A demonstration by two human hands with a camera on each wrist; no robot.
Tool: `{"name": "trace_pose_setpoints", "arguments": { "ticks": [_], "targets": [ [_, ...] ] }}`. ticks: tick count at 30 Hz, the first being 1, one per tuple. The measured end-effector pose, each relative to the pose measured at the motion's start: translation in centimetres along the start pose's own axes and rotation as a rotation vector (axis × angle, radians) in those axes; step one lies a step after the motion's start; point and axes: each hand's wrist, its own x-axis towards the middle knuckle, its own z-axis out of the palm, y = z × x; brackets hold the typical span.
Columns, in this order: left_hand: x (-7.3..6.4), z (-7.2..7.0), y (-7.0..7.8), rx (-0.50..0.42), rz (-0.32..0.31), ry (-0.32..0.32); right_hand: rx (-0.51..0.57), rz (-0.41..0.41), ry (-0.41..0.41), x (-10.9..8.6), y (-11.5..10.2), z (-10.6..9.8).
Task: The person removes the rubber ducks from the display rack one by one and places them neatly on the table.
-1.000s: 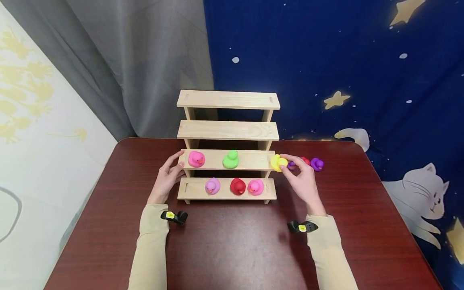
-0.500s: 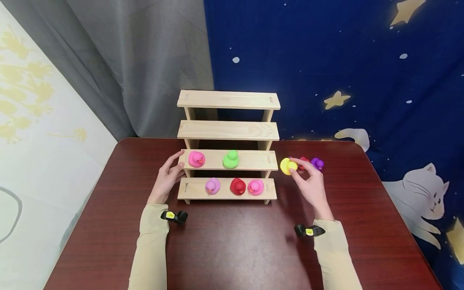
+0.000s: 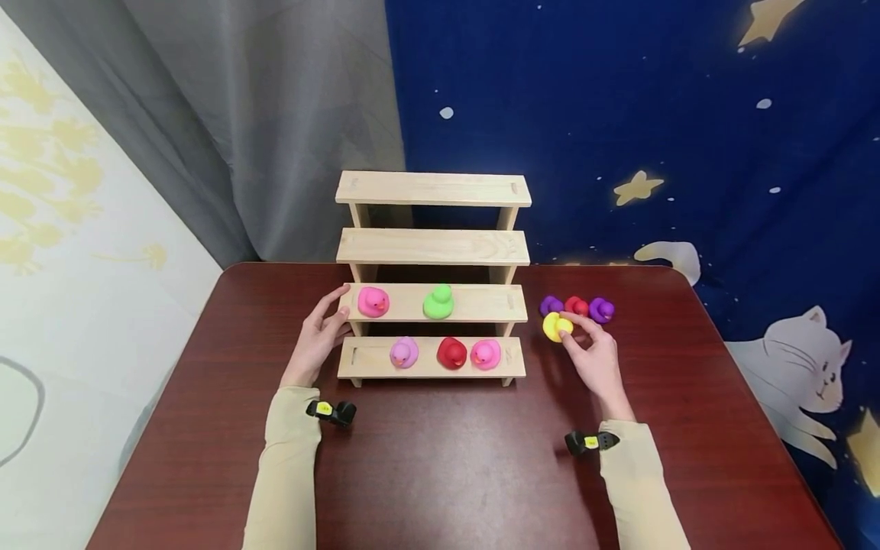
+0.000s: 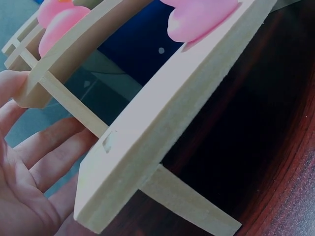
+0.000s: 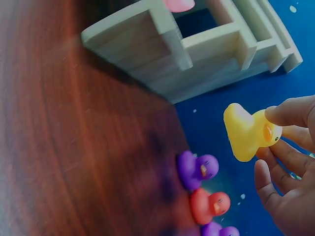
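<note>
A tiered wooden shelf (image 3: 433,246) stands on the table. My left hand (image 3: 315,342) holds the left end of its second board from the bottom, with thumb and finger at the corners. In the right wrist view, my right hand (image 5: 290,162) pinches a yellow rubber duck (image 5: 242,132) by the head, above the table. The same yellow duck (image 3: 555,327) is right of the shelf in the head view. Pink (image 3: 373,302) and green (image 3: 438,302) ducks sit on the second board. Lilac (image 3: 403,352), red (image 3: 451,353) and pink (image 3: 485,354) ducks sit on the bottom one.
Right of the shelf, a purple duck (image 3: 551,305), a red duck (image 3: 576,306) and another purple duck (image 3: 601,310) stand in a row on the dark red table (image 3: 440,458). A grey curtain (image 3: 309,114) and a blue starry cloth (image 3: 550,114) hang behind.
My right hand has moved the yellow duck from over the right end of the second board to the right and nearer me, off the shelf. The left hand has stayed in place.
</note>
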Motion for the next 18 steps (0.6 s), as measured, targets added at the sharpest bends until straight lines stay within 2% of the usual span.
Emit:
{"name": "trace_pose_setpoints", "arguments": {
  "ticks": [10, 18],
  "targets": [
    [-0.1, 0.2, 0.3, -0.004, -0.012, 0.008, -0.074, 0.042, -0.022, -0.1, 3.1, 0.3],
    [-0.1, 0.1, 0.2, 0.006, -0.006, 0.014, -0.149, 0.042, -0.052, 0.0, 4.0, 0.2]
  ]
}}
